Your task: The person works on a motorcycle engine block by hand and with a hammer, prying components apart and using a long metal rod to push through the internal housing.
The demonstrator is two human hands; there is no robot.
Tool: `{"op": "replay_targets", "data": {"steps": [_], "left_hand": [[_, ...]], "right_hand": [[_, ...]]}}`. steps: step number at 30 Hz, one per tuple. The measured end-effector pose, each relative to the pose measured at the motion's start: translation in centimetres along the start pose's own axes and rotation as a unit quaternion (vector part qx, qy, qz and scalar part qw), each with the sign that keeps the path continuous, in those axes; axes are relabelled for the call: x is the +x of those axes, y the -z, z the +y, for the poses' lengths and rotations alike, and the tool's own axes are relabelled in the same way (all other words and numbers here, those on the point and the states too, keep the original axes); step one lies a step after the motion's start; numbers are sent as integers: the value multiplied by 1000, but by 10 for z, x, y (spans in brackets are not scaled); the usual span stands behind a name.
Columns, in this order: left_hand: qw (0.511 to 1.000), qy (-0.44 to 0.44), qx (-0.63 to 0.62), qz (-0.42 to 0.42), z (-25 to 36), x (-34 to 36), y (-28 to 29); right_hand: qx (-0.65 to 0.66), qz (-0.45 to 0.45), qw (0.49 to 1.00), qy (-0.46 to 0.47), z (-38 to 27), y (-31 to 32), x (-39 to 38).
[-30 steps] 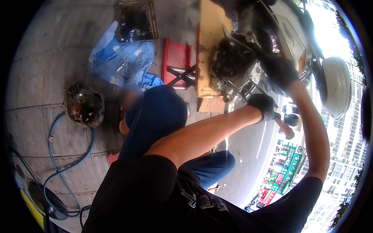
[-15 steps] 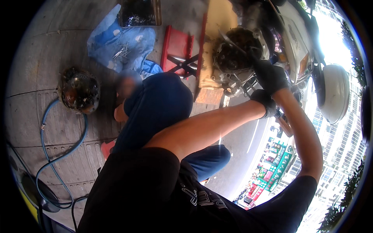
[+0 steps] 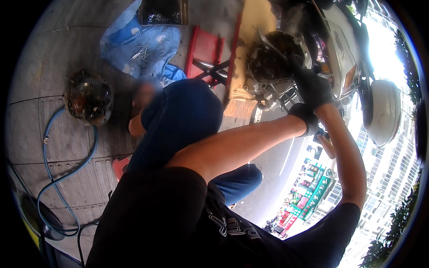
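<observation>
My right hand [image 3: 313, 87], in a dark glove, is closed at the right side of an open, oily engine casing [image 3: 263, 80]. A thin metal blade [image 3: 270, 43] runs from its fingers across the casing's opening. Just below, my gloved left hand [image 3: 304, 117] is closed round a tool whose wooden handle [image 3: 326, 145] sticks out past the right wrist. Whether blade and handle belong to one tool is hidden by the hands. The casing's rim is bare metal, its inside dark.
The casing sits by cardboard [image 3: 250, 27] and a red scissor stand [image 3: 208, 49]. A white scooter [image 3: 339, 40] stands right. On a blue cloth [image 3: 118, 44] lie several bolts [image 3: 140, 52], near a dark tray [image 3: 163, 12]. An oily round cover [image 3: 89, 99] and blue hose [image 3: 48, 147] lie left.
The blade has shifted slightly up and to the right over the casing. Both hands keep their grip, and the whole view has moved a little.
</observation>
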State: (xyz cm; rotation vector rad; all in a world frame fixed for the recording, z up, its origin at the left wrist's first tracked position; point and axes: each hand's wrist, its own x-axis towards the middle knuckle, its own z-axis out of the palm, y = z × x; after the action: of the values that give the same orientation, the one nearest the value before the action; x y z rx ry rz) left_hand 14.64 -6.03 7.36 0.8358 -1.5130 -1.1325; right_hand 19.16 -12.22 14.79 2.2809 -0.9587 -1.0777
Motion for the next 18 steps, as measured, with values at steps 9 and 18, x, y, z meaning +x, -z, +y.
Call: {"op": "replay_targets", "data": {"steps": [9, 18], "left_hand": [[996, 1, -86, 4, -20, 18, -10], [1000, -17, 7, -13, 4, -8, 22]], "right_hand": [[-25, -32, 999, 0, -1, 3, 8], [3, 11, 1000, -14, -13, 23, -5]]}}
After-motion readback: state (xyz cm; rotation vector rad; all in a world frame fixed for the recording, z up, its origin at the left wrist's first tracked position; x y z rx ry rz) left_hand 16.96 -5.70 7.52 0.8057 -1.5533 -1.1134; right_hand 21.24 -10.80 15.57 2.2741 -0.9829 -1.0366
